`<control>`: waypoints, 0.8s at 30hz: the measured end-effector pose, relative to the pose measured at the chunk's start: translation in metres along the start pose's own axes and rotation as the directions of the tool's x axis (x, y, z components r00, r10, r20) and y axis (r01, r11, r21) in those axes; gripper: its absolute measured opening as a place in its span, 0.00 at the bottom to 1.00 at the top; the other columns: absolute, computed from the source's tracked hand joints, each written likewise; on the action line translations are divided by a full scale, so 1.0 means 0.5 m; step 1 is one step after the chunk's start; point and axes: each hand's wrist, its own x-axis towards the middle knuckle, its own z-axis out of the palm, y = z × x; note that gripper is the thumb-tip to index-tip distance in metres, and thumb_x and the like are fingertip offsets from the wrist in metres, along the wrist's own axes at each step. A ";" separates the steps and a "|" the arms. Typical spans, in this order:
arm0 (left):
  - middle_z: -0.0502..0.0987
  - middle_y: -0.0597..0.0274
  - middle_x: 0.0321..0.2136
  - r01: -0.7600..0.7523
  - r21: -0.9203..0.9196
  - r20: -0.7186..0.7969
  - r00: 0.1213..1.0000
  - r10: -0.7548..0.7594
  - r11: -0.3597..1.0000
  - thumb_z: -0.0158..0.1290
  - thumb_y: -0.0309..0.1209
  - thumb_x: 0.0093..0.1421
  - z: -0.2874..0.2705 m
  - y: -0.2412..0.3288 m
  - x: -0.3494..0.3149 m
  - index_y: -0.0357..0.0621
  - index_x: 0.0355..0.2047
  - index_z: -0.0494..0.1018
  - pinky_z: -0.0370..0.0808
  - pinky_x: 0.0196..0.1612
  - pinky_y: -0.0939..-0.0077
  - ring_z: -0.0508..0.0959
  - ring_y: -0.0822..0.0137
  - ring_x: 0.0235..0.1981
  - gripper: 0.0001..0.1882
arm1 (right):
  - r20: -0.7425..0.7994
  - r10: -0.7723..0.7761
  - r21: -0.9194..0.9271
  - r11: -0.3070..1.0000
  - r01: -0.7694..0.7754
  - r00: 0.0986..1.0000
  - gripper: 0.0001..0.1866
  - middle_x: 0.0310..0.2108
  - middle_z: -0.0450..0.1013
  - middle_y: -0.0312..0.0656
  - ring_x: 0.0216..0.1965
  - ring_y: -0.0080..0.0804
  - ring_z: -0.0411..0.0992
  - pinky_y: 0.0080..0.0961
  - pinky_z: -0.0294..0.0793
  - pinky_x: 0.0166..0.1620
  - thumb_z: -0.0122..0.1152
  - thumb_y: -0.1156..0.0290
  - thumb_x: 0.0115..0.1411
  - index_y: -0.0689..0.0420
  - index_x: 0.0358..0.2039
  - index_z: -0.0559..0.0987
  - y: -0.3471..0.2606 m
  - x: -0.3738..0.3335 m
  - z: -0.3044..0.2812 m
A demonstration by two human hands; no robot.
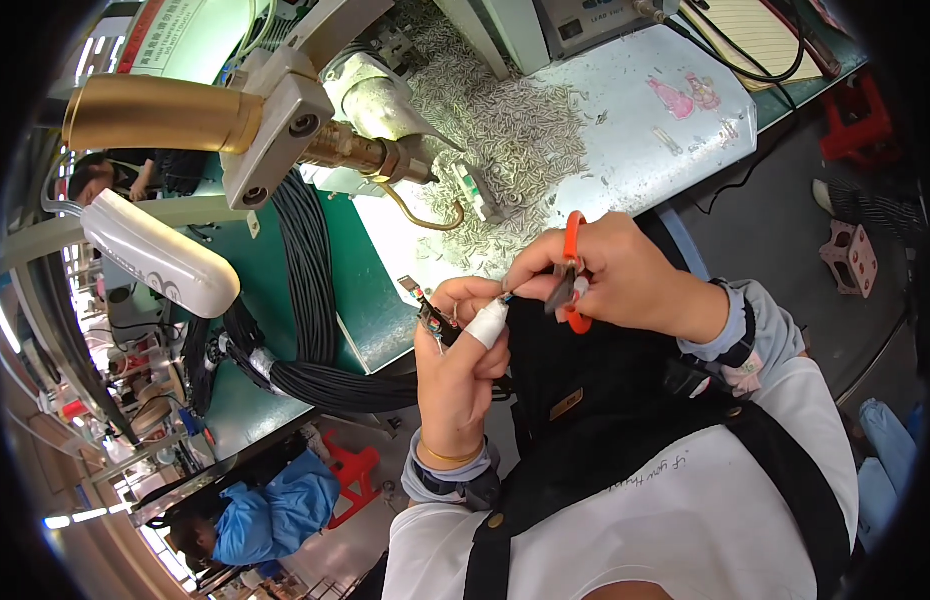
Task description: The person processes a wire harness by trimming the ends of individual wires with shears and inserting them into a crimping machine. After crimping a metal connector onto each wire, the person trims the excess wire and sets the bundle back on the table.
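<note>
My left hand [457,385] is closed, its thumb wrapped in a white cover [488,323]. It grips a black cable whose small connector board [425,308] stands out past the fingers on the left. Thin wire ends [507,298] show at the tip of that thumb. Meeting them there, the thumb and forefinger of my right hand [630,270] pinch together. Orange-red-handled cutters [573,240] rest in the same right hand, their dark jaws [561,290] pointing down and left. Whether the right fingertips hold a wire is too small to tell.
Ahead stands a soldering fixture with a brass-coloured cylinder [165,113] and a nozzle over a small green-and-white part [472,190]. Silvery clippings [515,125] cover much of the metal plate [635,110]. Black cable bundles [310,270] lie at left, near a white lamp [160,255].
</note>
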 end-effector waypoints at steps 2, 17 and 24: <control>0.66 0.67 0.19 0.001 -0.003 -0.013 1.000 -0.001 1.000 0.46 0.20 0.52 0.001 -0.002 0.000 0.37 0.33 0.65 0.48 0.13 0.90 0.54 0.84 0.11 0.07 | -0.073 -0.219 -0.129 0.969 0.208 0.973 0.08 0.21 0.73 0.39 0.17 0.27 0.71 0.17 0.67 0.19 0.62 0.78 0.46 0.56 0.29 0.75 0.008 0.000 0.009; 0.67 0.71 0.19 -0.405 0.547 -0.029 0.866 0.500 0.733 0.50 0.16 0.50 0.005 -0.065 0.005 0.37 0.33 0.67 0.57 0.20 0.92 0.62 0.83 0.17 0.10 | -0.079 -0.311 -0.399 0.881 0.256 0.947 0.10 0.19 0.69 0.36 0.20 0.27 0.71 0.16 0.67 0.21 0.58 0.80 0.47 0.59 0.32 0.69 0.017 -0.026 0.040; 0.72 0.64 0.26 -0.325 0.528 -0.124 0.884 0.450 0.785 0.51 0.17 0.50 0.011 -0.056 -0.010 0.35 0.33 0.67 0.63 0.27 0.92 0.69 0.81 0.26 0.09 | -0.176 0.017 0.116 0.993 0.004 0.984 0.04 0.22 0.69 0.38 0.25 0.26 0.73 0.17 0.68 0.24 0.52 0.78 0.54 0.62 0.30 0.67 0.032 -0.027 0.059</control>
